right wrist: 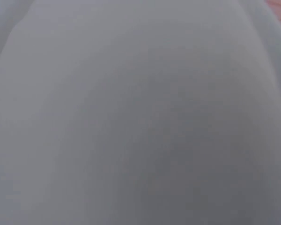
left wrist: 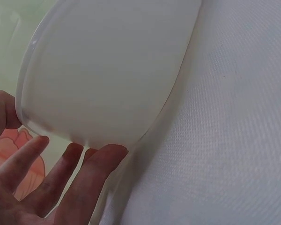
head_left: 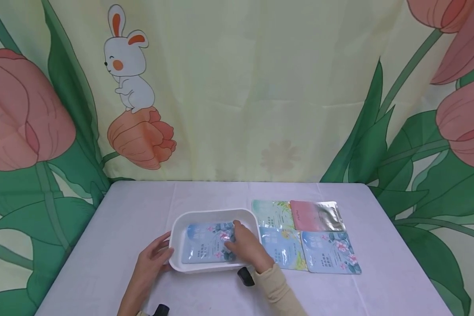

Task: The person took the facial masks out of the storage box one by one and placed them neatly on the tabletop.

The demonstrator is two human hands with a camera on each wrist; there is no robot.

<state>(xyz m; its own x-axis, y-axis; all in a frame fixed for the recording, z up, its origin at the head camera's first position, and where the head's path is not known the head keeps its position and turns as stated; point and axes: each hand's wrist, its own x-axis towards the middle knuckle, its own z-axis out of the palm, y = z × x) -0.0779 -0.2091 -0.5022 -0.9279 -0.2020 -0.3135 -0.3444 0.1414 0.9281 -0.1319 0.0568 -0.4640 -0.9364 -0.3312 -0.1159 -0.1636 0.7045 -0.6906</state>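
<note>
A white plastic tray sits on the table, and a blue flowered sheet mask packet lies face up inside it. My left hand holds the tray's left end. In the left wrist view its thumb is at the tray rim, while the fingertips rest against the outer wall. Reaching in from the right, my right hand grips the packet's right edge, thumb lying over its printed face. The right wrist view shows a blurred pale surface and no fingers.
Right of the tray lie more packets in two rows: a green one, a pink and silver one, a blue and yellow one and a blue flowered one. A printed curtain hangs behind the white-covered table.
</note>
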